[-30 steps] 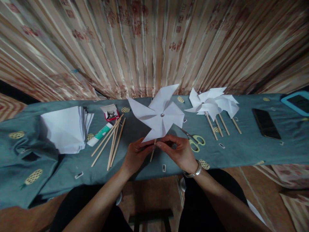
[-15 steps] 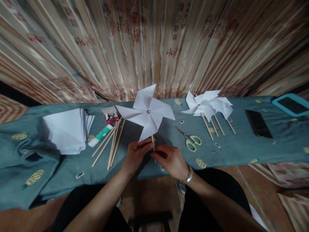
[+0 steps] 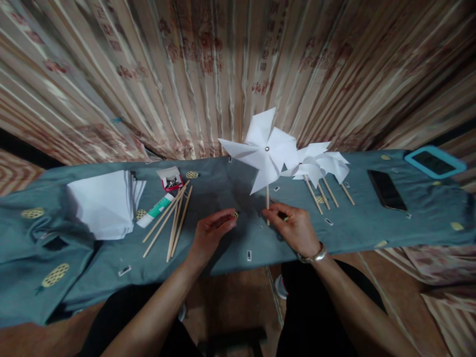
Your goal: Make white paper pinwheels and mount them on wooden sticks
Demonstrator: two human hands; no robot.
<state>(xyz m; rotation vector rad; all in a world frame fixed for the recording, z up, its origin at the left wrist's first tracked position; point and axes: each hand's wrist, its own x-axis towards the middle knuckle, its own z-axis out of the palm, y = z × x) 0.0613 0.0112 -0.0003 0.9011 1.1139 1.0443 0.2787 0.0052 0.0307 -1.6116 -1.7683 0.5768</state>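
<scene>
A white paper pinwheel [image 3: 273, 153] with a silver pin at its centre stands upright on a wooden stick, and my right hand [image 3: 293, 225] grips that stick low down. Over the middle of the cloth, my left hand [image 3: 212, 230] holds nothing, its thumb and fingers apart. Several finished pinwheels [image 3: 316, 161] lie at the right, partly behind the held one. My right hand covers most of the scissors. Left of my left hand, several loose wooden sticks [image 3: 174, 223] lie beside a green and white glue tube [image 3: 156, 210].
A stack of white paper [image 3: 100, 203] lies at the left. An open red box of metal pins [image 3: 171, 179] sits behind the sticks. At the right are a dark phone [image 3: 387, 190] and a blue-framed tablet [image 3: 435, 162]. A patterned curtain [image 3: 223, 74] hangs behind the cloth-covered table [image 3: 230, 258].
My left hand has let go of the pinwheel's stick. My right hand has carried the pinwheel to the right and now covers the scissors.
</scene>
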